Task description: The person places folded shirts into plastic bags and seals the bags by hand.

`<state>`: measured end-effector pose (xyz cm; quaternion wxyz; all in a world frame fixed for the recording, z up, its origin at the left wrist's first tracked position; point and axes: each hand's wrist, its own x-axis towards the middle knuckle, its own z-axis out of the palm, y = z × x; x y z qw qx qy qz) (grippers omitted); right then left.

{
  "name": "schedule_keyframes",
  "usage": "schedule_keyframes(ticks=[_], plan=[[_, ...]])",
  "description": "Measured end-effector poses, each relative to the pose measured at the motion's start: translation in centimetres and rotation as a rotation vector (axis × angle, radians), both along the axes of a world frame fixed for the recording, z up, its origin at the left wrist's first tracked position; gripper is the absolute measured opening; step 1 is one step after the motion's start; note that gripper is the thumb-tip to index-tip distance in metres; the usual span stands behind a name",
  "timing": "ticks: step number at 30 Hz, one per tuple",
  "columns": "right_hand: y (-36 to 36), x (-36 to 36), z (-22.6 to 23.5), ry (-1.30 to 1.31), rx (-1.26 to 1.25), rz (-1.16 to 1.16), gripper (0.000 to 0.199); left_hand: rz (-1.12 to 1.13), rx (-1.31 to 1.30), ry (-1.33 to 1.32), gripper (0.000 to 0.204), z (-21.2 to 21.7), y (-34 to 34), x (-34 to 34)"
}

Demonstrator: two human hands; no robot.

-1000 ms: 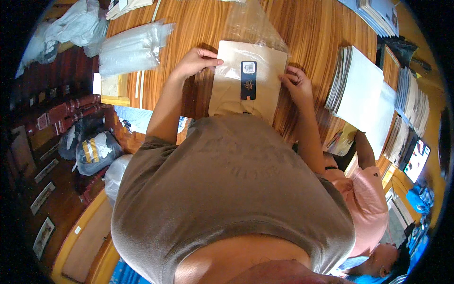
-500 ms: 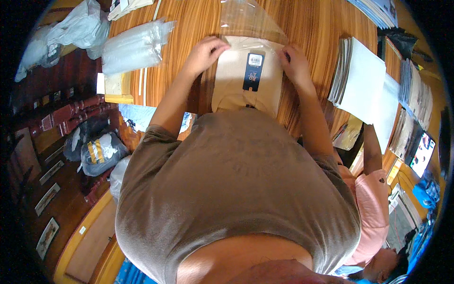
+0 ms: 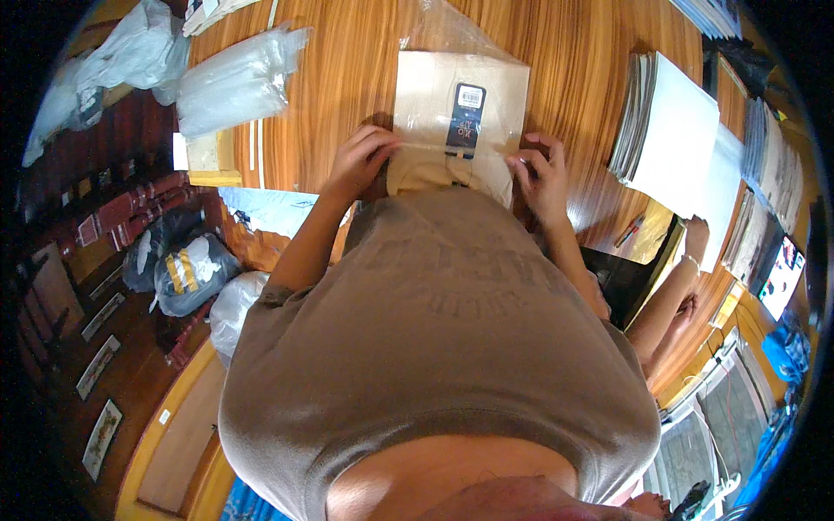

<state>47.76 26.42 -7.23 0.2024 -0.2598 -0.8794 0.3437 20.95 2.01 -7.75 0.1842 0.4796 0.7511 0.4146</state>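
Observation:
A folded tan garment (image 3: 439, 113) with a dark hang tag (image 3: 465, 122) lies on the wooden table (image 3: 347, 78), partly inside a clear plastic bag (image 3: 452, 35) whose far end sticks out beyond it. My left hand (image 3: 360, 161) grips the garment's near left edge. My right hand (image 3: 543, 169) holds the near right edge. My own brown shirt hides the garment's nearest part.
A stack of clear plastic bags (image 3: 234, 78) lies at the left. Stacks of white flat packs (image 3: 673, 139) stand at the right, more along the right edge. Another person's arm (image 3: 673, 286) reaches in at the right. Bagged items (image 3: 182, 269) sit on the floor at the left.
The garment and bag have slid farther up the table from me. Both hands shifted from the garment's sides to its near corners.

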Motion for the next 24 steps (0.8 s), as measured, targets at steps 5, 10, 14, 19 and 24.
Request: schedule_keyframes(ticks=[5, 10, 14, 19, 24], plan=[[-3.0, 1.9, 0.2, -0.023, -0.280, -0.124, 0.038, 0.004, -0.081, 0.028, 0.035, 1.8, -2.0, 2.1], [-3.7, 0.1, 0.1, 0.053, -0.780, -0.328, 0.065, 0.274, -0.157, -0.516, 0.058, 0.9, -1.4, 3.2], [-2.0, 0.7, -1.5, -0.052, -0.704, -0.208, 0.056, 0.108, -0.261, -0.247, 0.050, 1.5, -0.2, 0.6], [-0.2, 1.0, 1.2, -0.097, -0.114, 0.085, 0.014, -0.348, -0.197, 0.251, 0.026, 2.6, -0.9, -2.3], [-2.5, 5.4, 1.4, -0.238, -0.447, 0.189, 0.013, -0.501, -0.551, -0.191, 0.016, 4.9, -3.5, -0.3]])
